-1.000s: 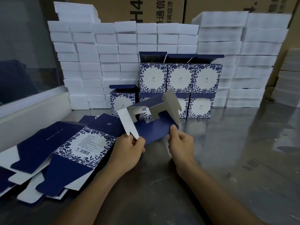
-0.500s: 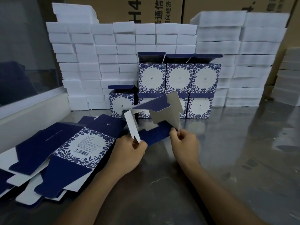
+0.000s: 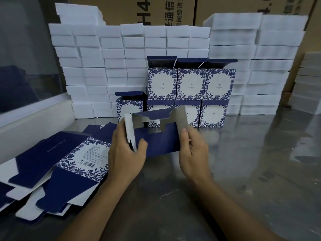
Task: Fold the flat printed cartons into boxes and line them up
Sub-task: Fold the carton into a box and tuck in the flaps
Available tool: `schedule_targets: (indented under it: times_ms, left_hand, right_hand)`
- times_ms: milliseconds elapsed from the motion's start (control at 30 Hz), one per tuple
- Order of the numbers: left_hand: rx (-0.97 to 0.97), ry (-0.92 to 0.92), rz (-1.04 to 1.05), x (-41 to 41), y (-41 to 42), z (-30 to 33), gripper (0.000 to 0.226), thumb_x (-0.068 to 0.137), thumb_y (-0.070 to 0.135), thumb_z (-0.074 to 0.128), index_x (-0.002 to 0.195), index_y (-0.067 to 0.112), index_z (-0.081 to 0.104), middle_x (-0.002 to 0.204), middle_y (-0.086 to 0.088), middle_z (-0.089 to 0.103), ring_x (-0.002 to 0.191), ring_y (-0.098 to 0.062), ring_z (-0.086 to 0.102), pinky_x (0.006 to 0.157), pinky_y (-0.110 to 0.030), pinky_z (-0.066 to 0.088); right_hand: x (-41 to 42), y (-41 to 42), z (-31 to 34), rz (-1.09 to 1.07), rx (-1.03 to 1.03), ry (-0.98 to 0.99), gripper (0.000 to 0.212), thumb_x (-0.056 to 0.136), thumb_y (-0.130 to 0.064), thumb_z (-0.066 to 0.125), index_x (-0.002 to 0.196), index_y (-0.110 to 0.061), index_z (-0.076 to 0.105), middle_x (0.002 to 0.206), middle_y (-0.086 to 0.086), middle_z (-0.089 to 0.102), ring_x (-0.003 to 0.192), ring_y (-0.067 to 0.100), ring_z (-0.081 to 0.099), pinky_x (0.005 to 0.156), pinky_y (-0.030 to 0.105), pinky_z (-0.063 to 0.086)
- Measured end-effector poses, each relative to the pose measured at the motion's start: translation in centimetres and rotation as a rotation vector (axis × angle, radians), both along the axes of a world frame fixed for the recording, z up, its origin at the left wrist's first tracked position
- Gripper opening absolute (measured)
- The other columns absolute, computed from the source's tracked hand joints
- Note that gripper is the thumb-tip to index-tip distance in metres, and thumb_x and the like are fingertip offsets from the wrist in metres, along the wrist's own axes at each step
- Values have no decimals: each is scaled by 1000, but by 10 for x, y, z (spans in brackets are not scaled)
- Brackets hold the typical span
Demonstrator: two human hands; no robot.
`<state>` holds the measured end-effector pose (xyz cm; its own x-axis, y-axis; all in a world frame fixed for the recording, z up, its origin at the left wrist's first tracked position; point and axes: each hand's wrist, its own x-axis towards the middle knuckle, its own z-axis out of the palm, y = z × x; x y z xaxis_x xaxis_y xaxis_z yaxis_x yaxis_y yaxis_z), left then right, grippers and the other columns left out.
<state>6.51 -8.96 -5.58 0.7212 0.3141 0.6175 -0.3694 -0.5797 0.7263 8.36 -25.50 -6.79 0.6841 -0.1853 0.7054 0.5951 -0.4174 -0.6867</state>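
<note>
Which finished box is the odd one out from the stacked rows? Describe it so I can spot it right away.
Start at the wall of white foam blocks behind the metal table. In front stand stacked printed boxes, two rows of three. The lone box stands at their left end on the table, nothing on top, its navy lid flap open.

Carton (image 3: 161, 141) now squarer, more open, between both hands, side flaps upright.

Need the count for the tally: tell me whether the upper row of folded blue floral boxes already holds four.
No: the upper row of folded blue-and-white floral cardboard boxes holds three, standing side by side on the lower row.
</note>
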Motion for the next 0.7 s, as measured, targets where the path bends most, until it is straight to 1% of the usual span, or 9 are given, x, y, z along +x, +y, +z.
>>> schedule_targets:
  times_ms: [67, 100, 133, 233, 333, 400, 500, 600, 700]
  left_hand:
    - [-84, -2, -21, 0, 1, 3, 48, 90, 37, 62, 134, 31, 43, 110, 4, 62, 100, -22, 60, 77, -36, 46]
    - [-132, 5, -33, -1, 0, 4, 46, 91, 43, 59, 133, 35, 41, 107, 10, 60, 100, -20, 60, 79, -38, 48]
    - [-170, 13, -49, -2, 0, 6, 47, 92, 47, 58, 133, 40, 37, 107, 16, 58, 101, -17, 59, 82, -41, 50]
    - [-206, 24, -90, -2, 2, 8, 49, 91, 57, 54, 134, 47, 34, 119, 18, 55, 108, -13, 56, 91, -47, 52]
    - [-221, 41, -112, -2, 3, 9, 55, 85, 66, 56, 133, 50, 35, 132, 9, 56, 116, -18, 56, 93, -51, 52]
    - [-215, 63, -130, -3, 2, 9, 61, 80, 70, 55, 135, 54, 32, 139, 6, 52, 122, -21, 52, 96, -52, 50]
    - [-232, 81, -152, -3, 0, 11, 53, 77, 73, 52, 125, 59, 39, 131, 10, 53, 120, -18, 52, 97, -49, 48]
    - [-341, 90, -181, 0, 0, 14, 51, 68, 77, 54, 113, 53, 51, 124, 10, 55, 115, -15, 54, 95, -44, 49]
    - [-353, 56, -213, -1, -1, 14, 53, 66, 76, 56, 109, 45, 54, 120, 12, 54, 108, -2, 54, 89, -36, 51]
  right_hand:
    - [-1, 4, -1, 122, 18, 44, 38, 104, -45, 33, 111, -27, 66, 102, -26, 62, 97, -5, 57, 81, 16, 43]
    - [-1, 5, -2, 166, 18, 69, 47, 103, -50, 32, 130, -27, 63, 118, -25, 62, 111, -6, 56, 91, 15, 45]
    - [-1, 5, -3, 186, 10, 80, 52, 101, -54, 32, 139, -29, 57, 126, -25, 60, 119, -6, 54, 98, 15, 44]
    - [0, 7, -6, 213, 22, 88, 45, 100, -53, 40, 138, -35, 55, 123, -31, 58, 117, -6, 56, 96, 17, 48]
    - [2, 6, -7, 184, 45, 92, 33, 98, -46, 51, 127, -34, 60, 117, -18, 65, 106, 0, 62, 84, 23, 54]
    - [3, 4, -8, 152, 39, 72, 29, 97, -44, 53, 123, -33, 60, 113, -16, 66, 105, 2, 63, 82, 25, 55]
    - [5, 2, -8, 154, 32, 73, 34, 97, -42, 55, 131, -38, 55, 116, -19, 64, 107, 2, 61, 82, 17, 53]
    - [7, 1, -10, 156, -18, 92, 45, 96, -42, 55, 140, -34, 52, 119, -18, 60, 108, 1, 59, 82, 12, 50]
    - [8, 3, -11, 105, -4, 90, 38, 94, -42, 57, 131, -31, 60, 112, -17, 62, 99, 1, 62, 79, 18, 52]
